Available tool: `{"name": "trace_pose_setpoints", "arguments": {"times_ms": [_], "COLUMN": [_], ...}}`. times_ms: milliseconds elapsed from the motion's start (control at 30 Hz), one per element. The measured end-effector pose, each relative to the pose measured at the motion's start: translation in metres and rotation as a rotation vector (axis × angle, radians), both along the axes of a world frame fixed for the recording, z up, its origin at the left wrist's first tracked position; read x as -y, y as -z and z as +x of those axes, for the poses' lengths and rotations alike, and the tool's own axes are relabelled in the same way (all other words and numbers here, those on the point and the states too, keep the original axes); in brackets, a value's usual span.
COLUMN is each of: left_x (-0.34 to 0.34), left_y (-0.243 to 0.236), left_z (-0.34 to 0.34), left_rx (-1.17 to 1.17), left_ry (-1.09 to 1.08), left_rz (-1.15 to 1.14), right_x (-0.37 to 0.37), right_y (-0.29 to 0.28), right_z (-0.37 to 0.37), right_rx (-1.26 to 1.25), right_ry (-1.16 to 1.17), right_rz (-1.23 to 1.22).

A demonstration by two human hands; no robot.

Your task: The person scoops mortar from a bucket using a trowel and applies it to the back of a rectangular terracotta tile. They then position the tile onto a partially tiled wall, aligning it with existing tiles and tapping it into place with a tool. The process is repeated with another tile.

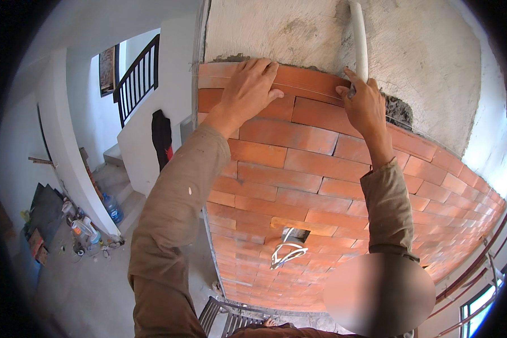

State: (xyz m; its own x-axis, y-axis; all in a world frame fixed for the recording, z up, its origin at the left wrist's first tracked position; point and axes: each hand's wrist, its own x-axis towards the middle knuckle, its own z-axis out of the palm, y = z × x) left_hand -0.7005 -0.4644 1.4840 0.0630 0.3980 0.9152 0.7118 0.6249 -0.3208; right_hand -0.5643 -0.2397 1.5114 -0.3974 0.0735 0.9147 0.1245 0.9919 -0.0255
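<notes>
Tile [310,81] at brickwork's [301,164] top edge looks stiff, brittle; we'd hold its ends. Left hand [247,90] is spread; right hand [366,107], we can't tell.

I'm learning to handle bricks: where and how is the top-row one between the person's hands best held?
Probably best take the brick by its upper long edge, coming from above, fingers over the top and thumb on the front face. It lies lengthwise with that edge exposed, while its lower edge sits against the row below. The left hand reaches over the top row's edge.
</notes>
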Motion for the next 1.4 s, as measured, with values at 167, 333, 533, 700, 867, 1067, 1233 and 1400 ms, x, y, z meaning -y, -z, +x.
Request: {"name": "trace_pose_setpoints", "arguments": {"times_ms": [167,333,533,700,867,1067,1233,1400], "left_x": [-0.003,-0.021,-0.041,-0.041,-0.040,-0.033,-0.038,-0.026], "left_y": [-0.002,0.006,0.019,0.018,0.016,0.012,0.010,0.012], "left_z": [0.001,0.018,0.013,0.011,0.012,0.008,0.003,-0.003], "left_rx": [0.051,0.012,-0.067,-0.039,-0.070,-0.043,-0.080,-0.126], "left_ry": [-0.048,-0.163,-0.177,-0.211,-0.243,-0.240,-0.225,-0.204], "left_rz": [-0.041,0.054,0.153,0.146,0.170,0.105,0.094,0.112], "right_x": [-0.006,-0.009,-0.017,-0.021,0.010,0.040,0.060,0.059], "right_y": [0.004,0.017,0.026,0.027,0.017,0.010,0.017,0.012], "right_z": [0.044,0.107,0.144,0.145,0.154,0.151,0.147,0.132], "right_rx": [-0.152,-0.180,-0.149,-0.248,-0.427,-0.498,-0.422,-0.406], "right_ry": [-0.320,-0.514,-0.358,-0.300,-0.405,-0.385,-0.229,-0.288], "right_rz": [-0.090,-0.077,-0.071,0.144,0.007,0.263,0.315,0.337]}}
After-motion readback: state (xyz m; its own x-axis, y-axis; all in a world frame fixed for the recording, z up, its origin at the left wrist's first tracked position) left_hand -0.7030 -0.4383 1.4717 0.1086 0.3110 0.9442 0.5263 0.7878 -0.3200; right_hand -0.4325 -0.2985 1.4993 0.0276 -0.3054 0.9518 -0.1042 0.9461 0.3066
